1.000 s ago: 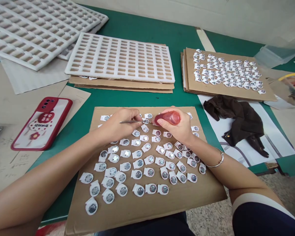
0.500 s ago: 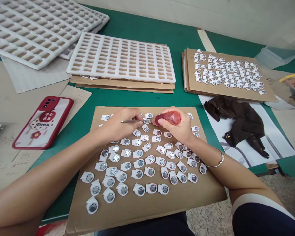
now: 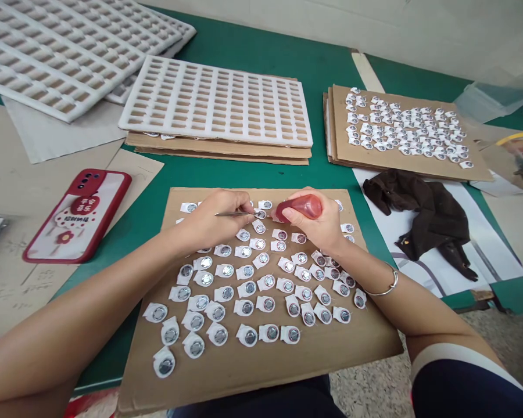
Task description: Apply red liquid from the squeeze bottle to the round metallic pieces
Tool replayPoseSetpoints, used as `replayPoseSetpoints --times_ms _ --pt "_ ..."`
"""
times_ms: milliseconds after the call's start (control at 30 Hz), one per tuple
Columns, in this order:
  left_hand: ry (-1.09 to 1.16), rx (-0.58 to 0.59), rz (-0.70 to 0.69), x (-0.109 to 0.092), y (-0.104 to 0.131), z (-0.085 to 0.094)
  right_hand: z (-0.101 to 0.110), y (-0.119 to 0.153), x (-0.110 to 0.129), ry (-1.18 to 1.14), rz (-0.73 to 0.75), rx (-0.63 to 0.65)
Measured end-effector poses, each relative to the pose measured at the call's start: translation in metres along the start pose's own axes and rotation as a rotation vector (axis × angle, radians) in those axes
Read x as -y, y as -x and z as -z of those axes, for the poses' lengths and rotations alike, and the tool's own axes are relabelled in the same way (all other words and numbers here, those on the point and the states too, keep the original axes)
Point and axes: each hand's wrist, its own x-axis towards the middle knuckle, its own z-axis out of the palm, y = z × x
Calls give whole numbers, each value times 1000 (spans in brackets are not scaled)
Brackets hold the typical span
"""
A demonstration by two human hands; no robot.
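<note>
A brown cardboard sheet (image 3: 253, 366) bears rows of small white fabric pieces, each with a round silvery disc. Over its far left part, my left hand (image 3: 215, 217) pinches thin metal tweezers (image 3: 226, 215), their shaft showing on both sides of the fingers. The tweezers' right end is at a white piece (image 3: 260, 214) near the far edge. Just right of that piece, my right hand (image 3: 320, 223) is wrapped round a red translucent squeeze bottle (image 3: 307, 207), its narrow end pointing left. The fingertips of both hands are partly hidden.
White slotted trays (image 3: 213, 104) lie beyond the sheet and at the back left. A red-edged phone (image 3: 76, 217) rests left. At the right are a stacked cardboard with more pieces (image 3: 418, 162), a dark brown cloth (image 3: 436, 215) and a clear plastic box (image 3: 492, 101).
The whole view has shifted very slightly. Both hands keep nearly the same position and the same holds on the tweezers and the red bottle.
</note>
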Motion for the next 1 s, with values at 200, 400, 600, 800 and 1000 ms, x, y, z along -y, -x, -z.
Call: replayPoseSetpoints --times_ms 200,400,600,800,1000 --pt "-19 8 -3 0 0 1 -1 1 0 -30 -8 9" --pt "-8 11 5 0 0 2 -2 1 0 -34 -5 6" --pt "0 6 15 1 -1 1 -3 1 1 -30 -8 19" --pt "-4 10 6 -1 -1 2 -3 1 2 -21 7 18" --pt "-14 13 18 -3 0 3 -4 1 3 -9 17 13"
